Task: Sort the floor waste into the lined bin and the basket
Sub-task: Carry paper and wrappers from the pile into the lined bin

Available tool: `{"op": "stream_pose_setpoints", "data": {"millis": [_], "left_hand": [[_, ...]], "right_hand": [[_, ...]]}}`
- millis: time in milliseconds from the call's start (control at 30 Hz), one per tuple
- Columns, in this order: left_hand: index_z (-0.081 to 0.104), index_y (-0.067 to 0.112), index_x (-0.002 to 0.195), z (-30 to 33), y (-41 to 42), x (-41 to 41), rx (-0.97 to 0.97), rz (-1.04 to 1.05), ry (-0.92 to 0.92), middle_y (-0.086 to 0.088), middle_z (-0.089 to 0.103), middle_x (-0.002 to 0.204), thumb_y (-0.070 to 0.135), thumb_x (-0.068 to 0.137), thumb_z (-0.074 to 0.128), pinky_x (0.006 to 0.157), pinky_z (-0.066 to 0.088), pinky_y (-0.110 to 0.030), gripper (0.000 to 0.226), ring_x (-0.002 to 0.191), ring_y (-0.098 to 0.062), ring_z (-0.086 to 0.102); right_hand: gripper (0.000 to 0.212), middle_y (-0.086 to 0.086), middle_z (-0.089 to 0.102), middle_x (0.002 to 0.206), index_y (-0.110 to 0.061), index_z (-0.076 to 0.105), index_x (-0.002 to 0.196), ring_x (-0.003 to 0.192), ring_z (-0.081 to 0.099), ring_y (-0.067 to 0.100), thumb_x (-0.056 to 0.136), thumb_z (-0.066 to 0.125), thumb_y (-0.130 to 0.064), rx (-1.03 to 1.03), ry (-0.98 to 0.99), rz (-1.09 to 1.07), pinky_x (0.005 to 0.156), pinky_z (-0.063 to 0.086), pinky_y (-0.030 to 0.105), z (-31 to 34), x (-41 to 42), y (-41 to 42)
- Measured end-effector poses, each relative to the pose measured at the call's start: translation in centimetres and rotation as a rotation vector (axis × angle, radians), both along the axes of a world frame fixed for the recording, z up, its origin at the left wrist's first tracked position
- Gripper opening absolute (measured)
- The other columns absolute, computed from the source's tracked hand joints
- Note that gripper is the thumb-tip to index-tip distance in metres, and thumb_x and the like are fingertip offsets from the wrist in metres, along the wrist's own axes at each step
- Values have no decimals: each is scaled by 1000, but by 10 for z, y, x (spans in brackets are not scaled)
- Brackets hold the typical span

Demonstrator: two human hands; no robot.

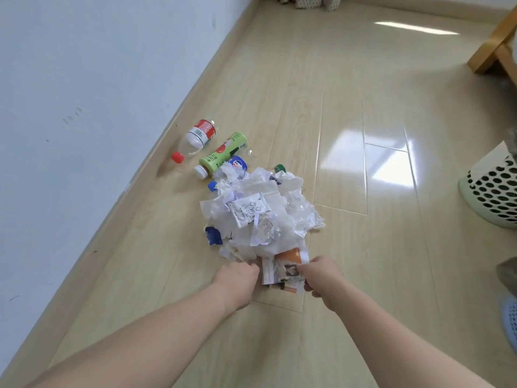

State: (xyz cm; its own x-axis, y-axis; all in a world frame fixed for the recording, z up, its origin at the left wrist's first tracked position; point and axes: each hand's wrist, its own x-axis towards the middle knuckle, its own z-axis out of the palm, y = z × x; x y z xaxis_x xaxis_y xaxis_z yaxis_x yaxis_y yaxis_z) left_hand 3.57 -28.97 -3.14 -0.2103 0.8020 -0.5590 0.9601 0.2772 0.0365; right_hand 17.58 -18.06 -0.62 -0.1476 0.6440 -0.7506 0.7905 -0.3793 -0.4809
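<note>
Pale wood floor (pixel 349 191) runs along a white wall. Nearest, the left hand (pixel 237 278) and right hand (pixel 321 275) both pinch a printed paper scrap (pixel 282 271) at the waste pile's (pixel 260 217) near edge. Beyond lie bottles (pixel 221 154); a perforated basket (pixel 492 197) stands at the floor's right edge.

Bright, even daylight. Glossy floor (pixel 363 191) throws white glare patches at right and far end. Shadows soft and faint. Wide-angle bending at edges; slight overall softness.
</note>
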Motion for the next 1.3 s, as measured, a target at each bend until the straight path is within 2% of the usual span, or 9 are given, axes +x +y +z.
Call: {"op": "stream_pose_setpoints", "data": {"millis": [233,433,567,767,833,933,1000,1100,1300], "left_hand": [[57,14,88,52,6,-3,-64,204,-246,-5,60,91,2,81,43,61,41,-25,20,78,-22,53],[68,3,87,133,68,61,140,297,-558,-16,69,76,-6,80,47,57,50,-26,24,59,-20,60],[67,4,85,180,132,141,286,292,-729,-11,63,69,-5,80,60,56,52,-24,12,57,-19,60],[64,3,79,216,216,286,382,270,-953,-12,61,66,-8,82,55,59,56,-29,15,59,-20,63],[63,3,80,219,235,334,379,239,-996,-14,62,69,-9,82,53,61,58,-31,16,61,-22,64],[62,4,91,213,252,394,314,229,-1045,-19,67,85,-8,86,54,67,61,-33,15,66,-23,69],[60,3,100,206,254,416,270,242,-1051,-21,67,100,-6,89,54,64,60,-29,16,69,-22,70],[60,7,93,197,255,419,266,239,-1010,-19,66,98,-6,89,50,65,60,-29,17,68,-20,69],[61,6,89,195,250,332,334,291,-886,-12,65,86,-2,88,41,74,56,-36,21,70,-23,62]], "right_hand": [[6,10,59,72,-8,55,86,51,51,18,92,53,-7,-135,-44,219,50,44,24,59,41,13],[13,15,66,93,-9,56,98,61,51,20,91,48,-2,112,-136,348,52,44,25,143,109,67],[26,6,56,92,0,57,119,66,55,17,96,46,-5,356,-215,217,50,44,20,203,184,98],[33,14,57,116,-1,53,128,110,58,29,98,45,-12,498,-283,-66,83,46,31,239,325,137],[29,15,60,116,-1,56,121,105,60,32,98,46,-15,522,-302,-163,77,46,33,238,373,146],[19,10,54,76,-3,56,85,75,58,31,95,46,-17,530,-352,-304,62,45,30,224,432,154],[26,8,45,67,-5,48,73,78,53,30,95,47,-20,497,-362,-368,62,41,29,215,453,157],[23,14,63,97,-2,59,101,92,56,32,93,47,-20,424,-373,-352,78,45,30,211,454,154],[43,16,47,133,-8,50,127,122,45,37,86,47,-23,635,-441,-174,101,38,43,204,389,157]]}}
